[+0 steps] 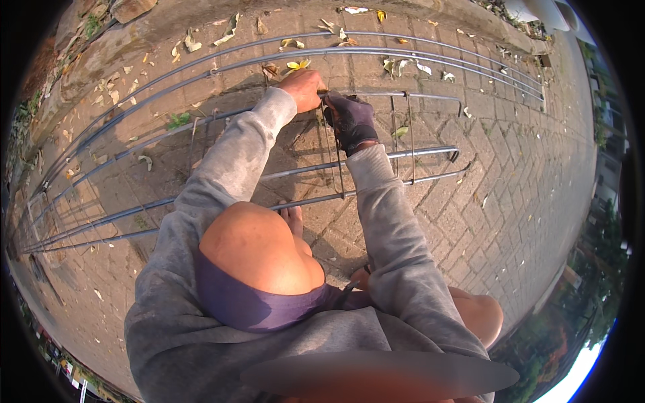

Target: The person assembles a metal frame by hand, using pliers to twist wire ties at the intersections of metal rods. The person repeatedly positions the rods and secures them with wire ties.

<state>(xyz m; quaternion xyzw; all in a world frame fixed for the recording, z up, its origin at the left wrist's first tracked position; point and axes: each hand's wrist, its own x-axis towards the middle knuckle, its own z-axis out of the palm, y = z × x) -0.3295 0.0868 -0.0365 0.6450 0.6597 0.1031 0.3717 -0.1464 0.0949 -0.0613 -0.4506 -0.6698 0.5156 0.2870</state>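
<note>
A long cage of grey steel reinforcing bars (309, 168), joined by thin square stirrups (411, 127), lies across the ground in front of me. At its far top bar (376, 93), both hands meet by the corner of one stirrup. My left hand (301, 89) is bare and closed, its fingers at the bar where it crosses that stirrup. Close against it, my right hand (351, 121) wears a dark purple and black glove and is also closed. What the gloved fingers hold is hidden. My left forearm covers part of the cage.
Several loose long bars (376, 51) lie beyond the cage, bending across the view. Block paving (510, 195) spreads around, strewn with dry leaves (193, 41). A low concrete kerb (154, 30) runs along the far side. My bare knee (259, 248) rises close to the cage's near bar.
</note>
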